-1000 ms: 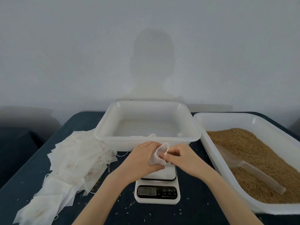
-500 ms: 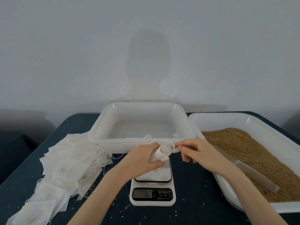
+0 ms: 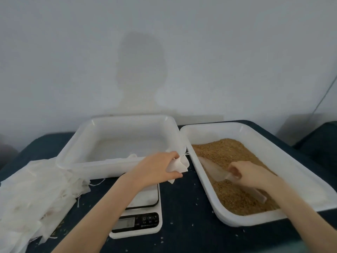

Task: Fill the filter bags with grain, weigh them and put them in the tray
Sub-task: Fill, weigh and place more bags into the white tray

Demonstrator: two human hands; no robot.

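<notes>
Over scale [image 3: 140, 214] | L hand [image 3: 156, 168] grips filter bag [image 3: 177, 165] | R hand [image 3: 249, 175] grips scoop [image 3: 217, 170] in grain [image 3: 235, 194]

Single head-worn view, forward and down, close over the table [image 3: 182, 207] toward the wall [image 3: 73, 52]

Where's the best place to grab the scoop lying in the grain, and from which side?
Take the scoop by its handle, where the right hand already closes. Its bowl points up-left, half sunk in the grain, so come from above at the near-right end.
</notes>
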